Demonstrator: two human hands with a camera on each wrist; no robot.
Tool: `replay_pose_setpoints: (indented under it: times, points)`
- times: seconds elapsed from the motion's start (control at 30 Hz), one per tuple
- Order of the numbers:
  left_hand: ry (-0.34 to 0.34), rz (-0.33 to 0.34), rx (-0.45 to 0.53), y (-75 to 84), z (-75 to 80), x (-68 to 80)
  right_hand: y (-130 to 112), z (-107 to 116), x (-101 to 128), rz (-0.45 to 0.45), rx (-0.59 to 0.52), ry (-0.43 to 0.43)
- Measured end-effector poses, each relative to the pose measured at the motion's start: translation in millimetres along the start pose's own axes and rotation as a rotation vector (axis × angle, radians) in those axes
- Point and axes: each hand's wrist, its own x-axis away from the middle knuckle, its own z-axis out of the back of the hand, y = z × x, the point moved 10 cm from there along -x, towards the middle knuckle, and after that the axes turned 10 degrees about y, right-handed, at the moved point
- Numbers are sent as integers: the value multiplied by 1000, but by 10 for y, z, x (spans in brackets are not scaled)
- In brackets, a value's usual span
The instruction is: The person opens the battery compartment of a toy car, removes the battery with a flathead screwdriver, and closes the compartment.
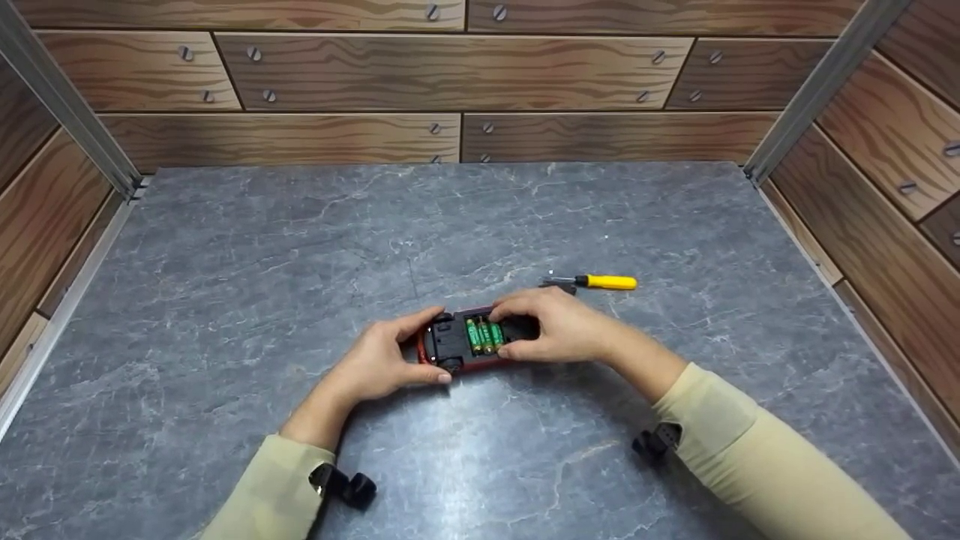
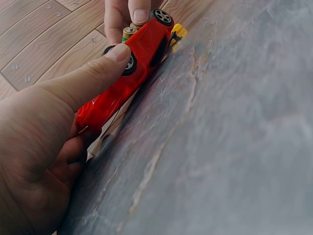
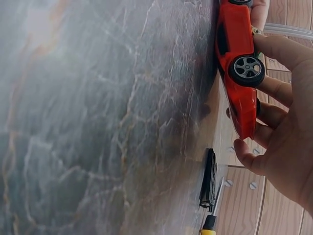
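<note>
A red toy car [image 2: 139, 51] lies upside down on the table, its black underside [image 1: 450, 339] facing up. Three green batteries [image 1: 484, 336] sit side by side in the open compartment of that underside. The left hand [image 1: 379, 361] grips the car's left end, thumb along the near side by a wheel [image 2: 130, 64] and fingers on the far side. Over the compartment's right edge, the right hand [image 1: 566, 326] pinches the rightmost battery [image 1: 496, 334] by its ends between thumb and forefinger. Its other fingers extend over the car's right end.
Behind the right hand lies a screwdriver [image 1: 611, 282] with a yellow handle. A flat black plastic piece [image 3: 209, 178] rests beside its shaft, partly covered by the hand in the head view. Wood-patterned panels [image 1: 450, 71] border the grey marbled table [image 1: 300, 247].
</note>
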Motion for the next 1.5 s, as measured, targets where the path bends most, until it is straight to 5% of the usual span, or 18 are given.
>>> replay_pose_setpoints:
  times: [0.5,0.9,1.5]
  points:
    - [-9,-14,-11,5,-11,-5,55,6,-16,-44,-144,42]
    - [-7,-1,-27,-2,-9,-3,173,370,126,-115,-306,166]
    - [-6,23,-3,-24,-8,4,803,731,588,-226,-253,258]
